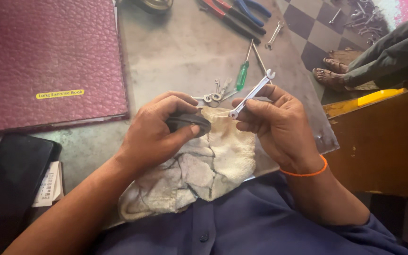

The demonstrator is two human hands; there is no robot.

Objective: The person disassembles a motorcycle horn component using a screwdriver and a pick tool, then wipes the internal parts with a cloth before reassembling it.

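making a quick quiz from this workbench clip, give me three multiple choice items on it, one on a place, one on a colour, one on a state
1. Where does the green-handled screwdriver lie?
A. on the table beyond the hands
B. on the maroon book
C. on the floor

2. What colour is the band on the right wrist?
A. blue
B. orange
C. white

3. What is the right hand doing?
A. resting open on the cloth
B. holding a small double-ended spanner
C. gripping the pliers

Answers:
1. A, it lies on the grey table past the fingertips, next to some small metal pieces.
2. B, a thin orange band circles that wrist.
3. B, its fingers pinch the spanner, whose lower end points toward the dark round part gripped in the left hand above the dirty white cloth.
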